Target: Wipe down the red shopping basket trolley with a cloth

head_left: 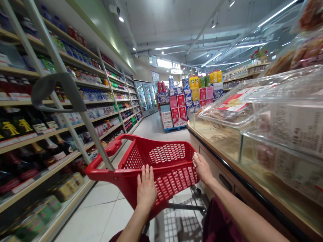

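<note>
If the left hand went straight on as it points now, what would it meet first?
Most likely the near side of the red cart: the left hand appears to lie against it, though the exact depth is unclear.

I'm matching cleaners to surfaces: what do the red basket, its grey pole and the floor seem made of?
Red basket: probably plastic, slightly glossy, with moulded holes.
Grey pole: likely metal, satin, straight and slim.
Floor: perhaps ceramic tiles, faintly shiny, with visible joints.

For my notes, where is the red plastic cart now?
Head view, lower centre: the cart stands between beige shelves (left) and a glass-walled counter (right).
</note>
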